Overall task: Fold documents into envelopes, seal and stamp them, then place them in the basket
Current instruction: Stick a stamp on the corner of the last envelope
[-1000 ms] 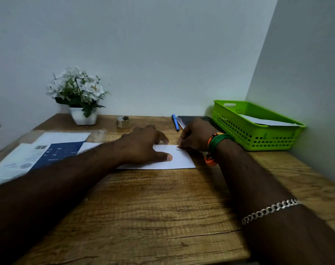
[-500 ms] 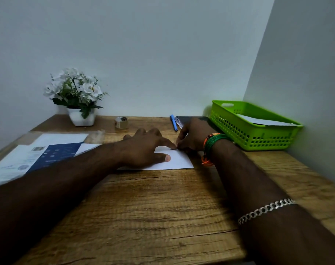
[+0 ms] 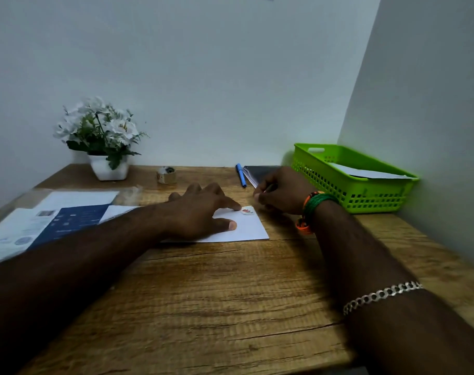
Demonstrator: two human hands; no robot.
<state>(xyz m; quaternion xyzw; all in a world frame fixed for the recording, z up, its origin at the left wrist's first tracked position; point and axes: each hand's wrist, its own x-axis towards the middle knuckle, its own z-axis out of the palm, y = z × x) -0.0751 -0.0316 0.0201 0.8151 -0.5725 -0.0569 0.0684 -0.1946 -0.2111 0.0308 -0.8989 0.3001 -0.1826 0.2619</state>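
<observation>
Since half a second ago the right hand [image 3: 282, 190] has drawn back off the envelope [image 3: 244, 226], uncovering a stamp [image 3: 247, 211] at its far right corner. Left of it, documents [image 3: 54, 220] lie on the desk [image 3: 217, 293]. The left hand [image 3: 200, 212] presses the envelope with spread, straight fingers. The right hand's fingers are curled around a thin dark object. The green basket [image 3: 365, 196] at far right holds white paper.

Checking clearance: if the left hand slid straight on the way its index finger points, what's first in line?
Likely the stamp on the envelope corner, just past the left hand index fingertip; beyond it, the right hand. Depth is uncertain.
</observation>
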